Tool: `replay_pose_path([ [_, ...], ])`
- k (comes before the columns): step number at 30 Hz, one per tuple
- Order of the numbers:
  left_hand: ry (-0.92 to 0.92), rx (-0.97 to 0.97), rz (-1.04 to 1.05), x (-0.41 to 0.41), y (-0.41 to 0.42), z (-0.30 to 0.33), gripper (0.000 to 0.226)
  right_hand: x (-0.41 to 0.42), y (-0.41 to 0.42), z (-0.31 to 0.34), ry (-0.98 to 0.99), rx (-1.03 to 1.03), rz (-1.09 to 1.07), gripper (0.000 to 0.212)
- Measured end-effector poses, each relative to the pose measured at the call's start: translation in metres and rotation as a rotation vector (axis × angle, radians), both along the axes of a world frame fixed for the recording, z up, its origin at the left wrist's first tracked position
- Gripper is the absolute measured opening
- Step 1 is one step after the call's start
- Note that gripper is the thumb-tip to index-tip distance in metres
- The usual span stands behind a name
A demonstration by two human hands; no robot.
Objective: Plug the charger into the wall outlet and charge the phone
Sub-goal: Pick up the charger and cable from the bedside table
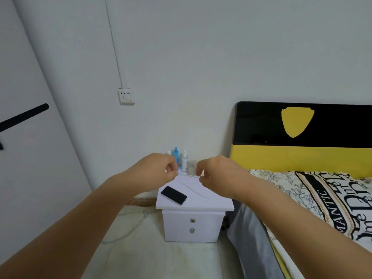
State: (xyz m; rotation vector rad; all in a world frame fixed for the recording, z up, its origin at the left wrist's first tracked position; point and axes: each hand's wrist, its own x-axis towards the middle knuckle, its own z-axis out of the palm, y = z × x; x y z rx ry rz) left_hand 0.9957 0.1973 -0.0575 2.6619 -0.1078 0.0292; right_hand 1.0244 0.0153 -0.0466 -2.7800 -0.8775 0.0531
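Observation:
A black phone (174, 195) lies face up on the left part of the white nightstand (213, 205). Above the nightstand, my left hand (155, 172) and my right hand (216, 175) each pinch a thin white charger cable (188, 175), which runs between them and trails down over the tabletop. The plug end is hidden in my fingers; I cannot tell which hand has it. The white wall outlet (126, 96) sits on the wall up and to the left, with nothing plugged into it.
Small bottles (176, 155) and a clear cup (192, 167) stand at the nightstand's back edge. A bed with a black and yellow headboard (302, 137) fills the right. Another white cord (128, 228) lies on the floor left of the nightstand. A dark bar (24, 116) juts in at the left.

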Motion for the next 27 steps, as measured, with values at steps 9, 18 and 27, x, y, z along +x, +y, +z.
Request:
replay_pose_path([
  [9, 0.039, 0.005, 0.027, 0.095, 0.027, -0.022, 0.013, 0.103, 0.032, -0.01, 0.037, -0.031, 0.03, 0.028],
  [18, 0.03, 0.05, 0.103, 0.184, 0.051, -0.018, 0.019, 0.215, 0.064, -0.024, 0.058, -0.024, 0.106, 0.03],
  [27, 0.096, 0.069, 0.124, 0.248, 0.1, -0.042, 0.019, 0.285, 0.112, -0.056, 0.124, -0.054, 0.165, 0.032],
])
